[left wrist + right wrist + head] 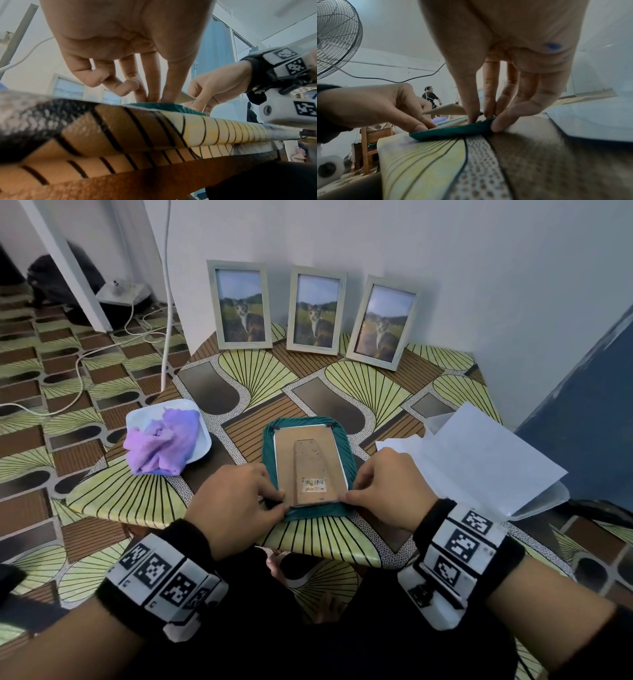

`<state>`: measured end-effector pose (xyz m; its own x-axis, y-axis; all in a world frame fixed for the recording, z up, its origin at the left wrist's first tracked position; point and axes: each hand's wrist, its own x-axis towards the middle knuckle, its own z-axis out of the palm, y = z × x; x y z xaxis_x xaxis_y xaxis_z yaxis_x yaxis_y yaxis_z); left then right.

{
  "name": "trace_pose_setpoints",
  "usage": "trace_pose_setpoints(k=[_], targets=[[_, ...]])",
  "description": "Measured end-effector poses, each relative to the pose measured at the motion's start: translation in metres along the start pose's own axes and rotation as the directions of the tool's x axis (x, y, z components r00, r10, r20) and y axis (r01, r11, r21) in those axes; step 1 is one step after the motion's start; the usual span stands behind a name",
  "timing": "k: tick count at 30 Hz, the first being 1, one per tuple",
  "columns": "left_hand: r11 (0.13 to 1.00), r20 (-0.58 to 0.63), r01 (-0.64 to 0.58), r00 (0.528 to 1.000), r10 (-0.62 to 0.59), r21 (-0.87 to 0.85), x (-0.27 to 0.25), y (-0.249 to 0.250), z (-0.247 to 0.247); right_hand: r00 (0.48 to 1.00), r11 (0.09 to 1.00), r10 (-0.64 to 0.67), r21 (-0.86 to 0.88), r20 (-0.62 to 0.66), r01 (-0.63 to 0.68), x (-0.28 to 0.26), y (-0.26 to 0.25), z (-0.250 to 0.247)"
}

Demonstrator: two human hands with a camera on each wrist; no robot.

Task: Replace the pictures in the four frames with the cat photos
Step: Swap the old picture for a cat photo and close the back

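Three cat frames (314, 311) upright; one teal frame (305, 421); left hand (236, 498), right hand (390, 487) touching.

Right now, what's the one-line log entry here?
teal frame: face down, backing board on; left hand: presses near corner; right hand: pinches frame edge
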<state>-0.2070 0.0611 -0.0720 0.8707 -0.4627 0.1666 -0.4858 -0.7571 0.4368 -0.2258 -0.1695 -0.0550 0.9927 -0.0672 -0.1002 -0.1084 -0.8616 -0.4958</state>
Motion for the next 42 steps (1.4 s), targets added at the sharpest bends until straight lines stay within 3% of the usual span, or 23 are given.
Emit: trace_pose_setpoints(k=[7,15,20,24,26,29,32,34,36,38,42], targets=[[0.998,-0.016,0.029,0.999,-0.03,-0.051,0.001,-0.005,0.002,0.999,0.999,0.023,0.041,0.045,-0.025,0.008,0.002,0.003],[0.999,0.017,0.014,1.0,-0.013,-0.045,0.003,-0.016,-0.007,0.974,0.959,-0.223,-0.188,-0.037,0.213,-0.008,-0.004,0.016],[0.996,0.036,0.011,0.999,-0.008,-0.085,-0.003,-0.019,-0.015,0.967,0.952,-0.252,-0.185,-0.019,0.245,-0.002,0.0,0.012],[0.98,-0.141,0.026,0.989,-0.054,-0.199,-0.005,-0.028,-0.032,0.965,0.954,-0.247,-0.194,-0.088,0.227,0.009,0.003,0.004],[0.985,-0.241,0.025,0.968,-0.066,-0.171,-0.004,-0.035,-0.044,0.964,0.96,-0.248,-0.161,-0.101,0.23,0.014,0.005,0.0],[0.991,-0.275,0.017,0.96,-0.053,-0.13,0.0,-0.038,-0.05,0.973,0.969,-0.218,-0.137,-0.075,0.207,0.023,0.006,-0.001],[0.994,-0.135,-0.057,0.99,0.044,-0.096,0.004,-0.027,-0.04,0.984,0.979,-0.179,-0.105,-0.016,0.176,0.03,0.007,0.001],[0.994,0.076,-0.11,0.991,0.108,0.015,0.006,-0.016,-0.03,0.985,0.982,-0.174,-0.073,0.018,0.175,0.036,0.007,0.001],[0.966,0.281,-0.221,0.944,0.176,0.137,0.01,-0.005,-0.018,0.983,0.982,-0.178,-0.055,0.04,0.18,0.044,0.005,-0.001],[0.916,0.408,-0.329,0.887,0.216,0.231,0.012,0.005,-0.006,0.98,0.977,-0.191,-0.081,0.06,0.196,0.054,0.003,-0.004],[0.85,0.503,-0.42,0.834,0.224,0.317,0.018,0.008,0.003,0.969,0.96,-0.199,-0.169,0.144,0.222,0.069,0.005,-0.006]])
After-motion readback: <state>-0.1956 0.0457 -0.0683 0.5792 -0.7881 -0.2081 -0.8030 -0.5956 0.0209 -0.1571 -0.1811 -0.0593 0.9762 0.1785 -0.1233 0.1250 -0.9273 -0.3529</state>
